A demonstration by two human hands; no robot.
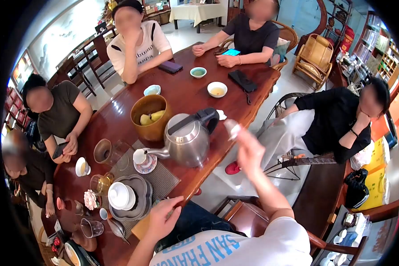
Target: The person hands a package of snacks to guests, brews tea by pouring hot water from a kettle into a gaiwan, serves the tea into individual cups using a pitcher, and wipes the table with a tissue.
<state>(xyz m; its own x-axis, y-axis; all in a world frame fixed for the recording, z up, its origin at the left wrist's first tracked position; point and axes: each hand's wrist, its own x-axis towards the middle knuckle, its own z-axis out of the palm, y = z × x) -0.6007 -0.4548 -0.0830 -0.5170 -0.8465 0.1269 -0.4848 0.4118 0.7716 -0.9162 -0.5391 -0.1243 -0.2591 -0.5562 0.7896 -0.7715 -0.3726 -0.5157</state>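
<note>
My right hand (249, 150) is raised beyond the table's right edge, beside the kettle. Its fingers are closed on a small white thing (232, 129), too blurred to tell its kind. My left hand (165, 218) lies at the near table edge with its fingers stretched out and nothing in it. Closest to it are a grey lobed tray (142, 212) and a white lidded gaiwan (120, 196) on that tray. A steel electric kettle (188, 144) with a black handle stands in front of me, its spout by a small white cup (140, 156) on a patterned saucer (145, 166).
A brown bowl (150, 128) with yellow-green fruit stands behind the kettle. Glass pitchers, cups and a pink flower (91, 199) crowd the left. Several people sit around the wooden table (181, 82). A white bowl (217, 90) and a dark phone (170, 67) lie farther off.
</note>
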